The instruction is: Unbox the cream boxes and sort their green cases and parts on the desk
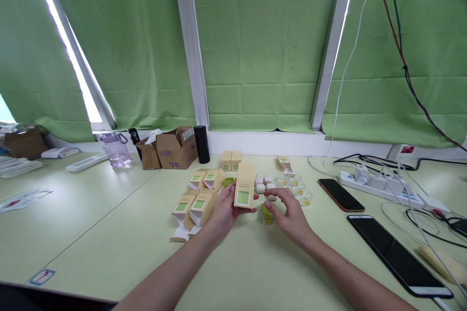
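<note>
My left hand point(226, 211) is closed around a tall kraft paper box point(245, 182) with a green label or window near its lower end. The box is held tilted above the table. My right hand point(292, 216) is at a small clear jar point(267, 217) with a green top and something yellow at its base. Its thumb reaches the green top, and the index finger is stretched out apart from the thumb. Several open kraft boxes point(200, 206) stand left of my left hand. White-pink caps point(260, 188) and clear jars point(296, 184) lie beyond my hands.
Two kraft boxes point(231, 159) stand at the back. A cardboard carton point(177, 148), a black cylinder point(202, 144) and a purple water bottle point(116, 149) are to the left. On the right lie a phone point(341, 195), a larger tablet-like device point(397, 255) and a power strip point(379, 189) with cables.
</note>
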Demonstrator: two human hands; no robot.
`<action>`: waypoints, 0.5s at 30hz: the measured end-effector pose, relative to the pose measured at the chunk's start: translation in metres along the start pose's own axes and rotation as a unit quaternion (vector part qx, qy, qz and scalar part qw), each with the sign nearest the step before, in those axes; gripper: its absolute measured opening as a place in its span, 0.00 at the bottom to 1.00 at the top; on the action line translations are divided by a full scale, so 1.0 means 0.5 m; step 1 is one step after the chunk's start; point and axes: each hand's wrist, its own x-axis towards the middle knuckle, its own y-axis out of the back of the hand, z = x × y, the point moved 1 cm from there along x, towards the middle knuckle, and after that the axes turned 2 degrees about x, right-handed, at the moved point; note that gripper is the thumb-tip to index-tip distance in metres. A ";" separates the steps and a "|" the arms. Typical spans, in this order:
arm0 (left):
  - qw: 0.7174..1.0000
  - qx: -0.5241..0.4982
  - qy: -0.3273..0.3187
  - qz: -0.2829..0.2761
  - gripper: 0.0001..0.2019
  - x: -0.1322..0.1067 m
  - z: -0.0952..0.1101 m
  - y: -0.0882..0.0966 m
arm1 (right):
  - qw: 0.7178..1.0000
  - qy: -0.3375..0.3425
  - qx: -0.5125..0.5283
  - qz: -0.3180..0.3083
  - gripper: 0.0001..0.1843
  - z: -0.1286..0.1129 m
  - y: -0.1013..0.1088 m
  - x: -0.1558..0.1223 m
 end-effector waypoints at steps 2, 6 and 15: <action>1.000 0.012 -0.003 -0.010 0.20 -0.003 -0.006 -0.003 | 1.000 0.001 0.019 -0.002 0.16 -0.012 -0.002 -0.001; 0.998 0.055 -0.005 -0.014 0.25 -0.008 -0.018 -0.011 | 0.998 -0.021 0.052 -0.009 0.20 -0.024 -0.007 -0.002; 0.990 0.132 -0.047 -0.024 0.28 -0.014 -0.011 -0.017 | 0.978 -0.102 0.181 -0.021 0.25 -0.014 -0.007 0.007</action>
